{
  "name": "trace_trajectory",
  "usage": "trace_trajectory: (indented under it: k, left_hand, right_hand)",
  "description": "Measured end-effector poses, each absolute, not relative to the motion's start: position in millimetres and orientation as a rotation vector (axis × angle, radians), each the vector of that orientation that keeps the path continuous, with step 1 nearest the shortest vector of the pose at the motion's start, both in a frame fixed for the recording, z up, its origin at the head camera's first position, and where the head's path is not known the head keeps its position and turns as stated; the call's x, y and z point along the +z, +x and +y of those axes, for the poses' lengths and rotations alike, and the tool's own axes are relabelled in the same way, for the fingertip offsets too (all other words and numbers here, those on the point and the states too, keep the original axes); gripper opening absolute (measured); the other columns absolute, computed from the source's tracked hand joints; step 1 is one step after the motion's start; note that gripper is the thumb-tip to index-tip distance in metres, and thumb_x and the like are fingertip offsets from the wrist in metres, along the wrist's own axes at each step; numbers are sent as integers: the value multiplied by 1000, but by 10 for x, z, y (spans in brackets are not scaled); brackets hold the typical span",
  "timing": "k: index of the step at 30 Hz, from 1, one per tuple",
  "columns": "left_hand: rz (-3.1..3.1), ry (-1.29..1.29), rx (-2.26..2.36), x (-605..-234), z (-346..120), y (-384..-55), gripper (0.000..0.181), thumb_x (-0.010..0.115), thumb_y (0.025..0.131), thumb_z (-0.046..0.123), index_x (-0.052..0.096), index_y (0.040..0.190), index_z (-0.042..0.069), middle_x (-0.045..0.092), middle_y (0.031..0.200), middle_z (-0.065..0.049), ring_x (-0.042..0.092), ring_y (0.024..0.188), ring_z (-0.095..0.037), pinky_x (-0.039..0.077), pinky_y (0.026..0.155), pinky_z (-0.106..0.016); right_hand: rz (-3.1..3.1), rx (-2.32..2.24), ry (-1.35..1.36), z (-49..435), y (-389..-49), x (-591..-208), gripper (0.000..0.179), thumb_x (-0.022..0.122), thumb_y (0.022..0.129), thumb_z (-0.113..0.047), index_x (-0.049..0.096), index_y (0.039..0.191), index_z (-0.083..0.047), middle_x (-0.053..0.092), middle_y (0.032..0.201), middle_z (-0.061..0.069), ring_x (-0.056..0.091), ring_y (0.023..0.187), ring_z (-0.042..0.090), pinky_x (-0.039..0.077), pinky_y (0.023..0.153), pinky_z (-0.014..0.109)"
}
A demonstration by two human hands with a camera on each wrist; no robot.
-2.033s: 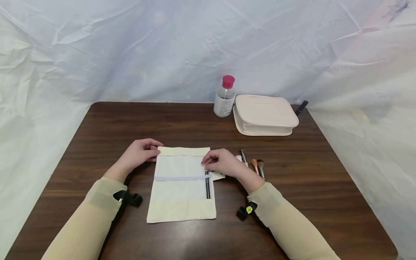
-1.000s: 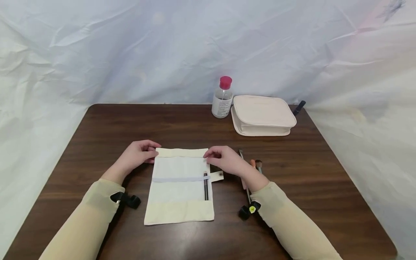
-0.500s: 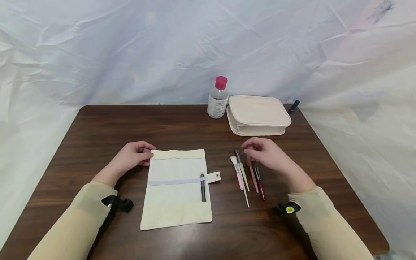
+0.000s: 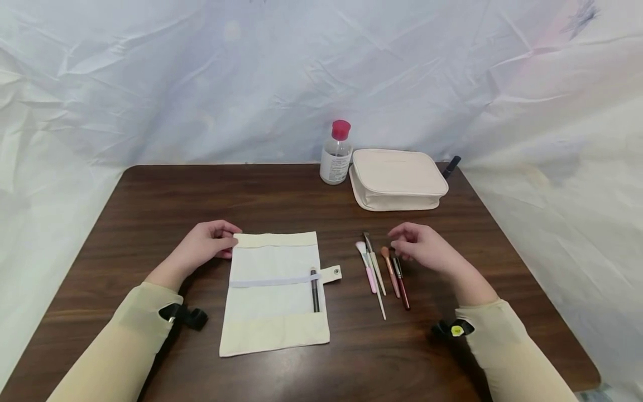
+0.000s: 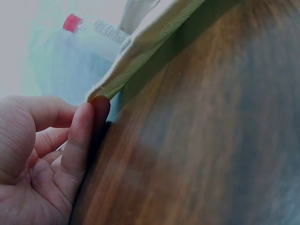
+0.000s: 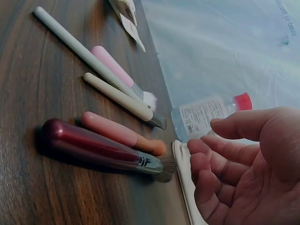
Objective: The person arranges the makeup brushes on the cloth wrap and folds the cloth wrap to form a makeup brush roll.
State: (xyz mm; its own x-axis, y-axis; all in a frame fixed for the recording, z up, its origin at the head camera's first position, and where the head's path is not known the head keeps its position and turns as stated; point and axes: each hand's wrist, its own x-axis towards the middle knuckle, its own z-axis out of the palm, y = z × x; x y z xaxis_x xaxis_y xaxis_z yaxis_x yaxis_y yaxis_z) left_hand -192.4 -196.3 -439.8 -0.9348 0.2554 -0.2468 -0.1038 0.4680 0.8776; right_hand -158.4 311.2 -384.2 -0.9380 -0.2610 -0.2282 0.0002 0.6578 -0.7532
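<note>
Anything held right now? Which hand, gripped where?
The left hand pinches the cream-and-white rectangular fabric roll by its far-left corner. The right hand holds nothing.

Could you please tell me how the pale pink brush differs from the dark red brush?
The pale pink brush has whitish bristles; the dark red brush has brown ones. The pale pink brush lies nearer the cloth roll, while the dark red brush lies nearer the right hand. Both rest on the table, bristles toward its far side.
</note>
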Motion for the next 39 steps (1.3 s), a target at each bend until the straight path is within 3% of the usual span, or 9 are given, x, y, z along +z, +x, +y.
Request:
trace_trajectory:
  k: [8,21,39]
  left_hand:
    - [2393,134,1453,-4391,-1964,-1914,33,70,99,17,65,129,2,70,109,-18,73,88,-23,64,77,-31]
    - [2391,129,1454,-4403,-1972,-1900,33,69,100,15,64,129,1,69,109,-19,72,87,-22,64,77,-30]
    - [2389,132,1458,-4397,-1959,-1914,32,69,100,16,65,128,3,69,110,-19,72,89,-23,64,77,-31]
  right_hand:
    - [2607,-1053,-182,3113,-1555,-3836,35,65,99,-13,60,130,2,64,78,12,60,69,22,51,61,32]
    - [2616,-928,-217,3146,-1555,-3940,38,67,97,-15,58,131,2,64,75,8,58,63,20,49,58,34]
    - [2692,-607,-235,3026,-1545,-3966,48,68,93,-17,55,136,0,62,82,5,56,66,17,45,58,32]
